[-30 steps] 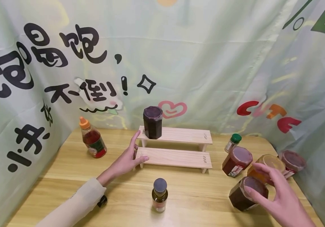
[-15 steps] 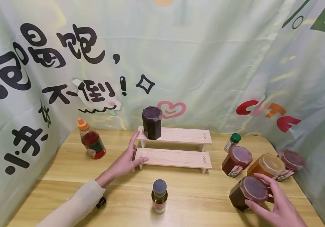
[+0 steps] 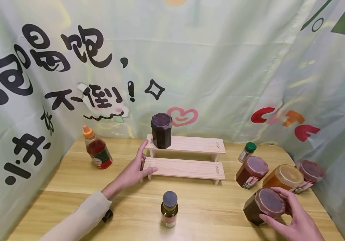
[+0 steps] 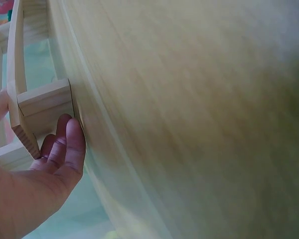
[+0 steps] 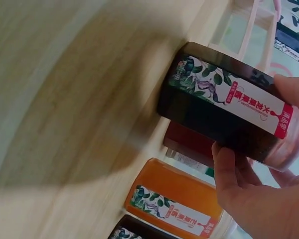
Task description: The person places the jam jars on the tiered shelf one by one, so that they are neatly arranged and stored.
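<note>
My left hand (image 3: 134, 170) holds the left end of a two-step wooden shelf (image 3: 187, 168). In the left wrist view, the thumb lies over the lower board (image 4: 17, 64) and the fingers (image 4: 74, 142) bend beside its end support. A dark octagonal jar (image 3: 161, 132) stands upright on the upper step. At the right, my right hand (image 3: 296, 214) grips another dark jar (image 3: 253, 207) near its lid, thumb on one side and fingers on the other. That jar's floral label (image 5: 229, 94) shows in the right wrist view; its base appears at the table surface.
Beyond the gripped jar are an amber jar (image 3: 280, 179), two reddish jars (image 3: 247, 172) and a green-capped small bottle (image 3: 246, 152). A dark-capped bottle (image 3: 169, 211) stands at the front middle. An orange-capped sauce bottle (image 3: 98, 150) stands at the left. Printed cloth (image 3: 220, 83) encloses the table.
My right hand has come down from over the jars and closed round the dark jar's top. The jar has barely moved. My left hand stays on the shelf.
</note>
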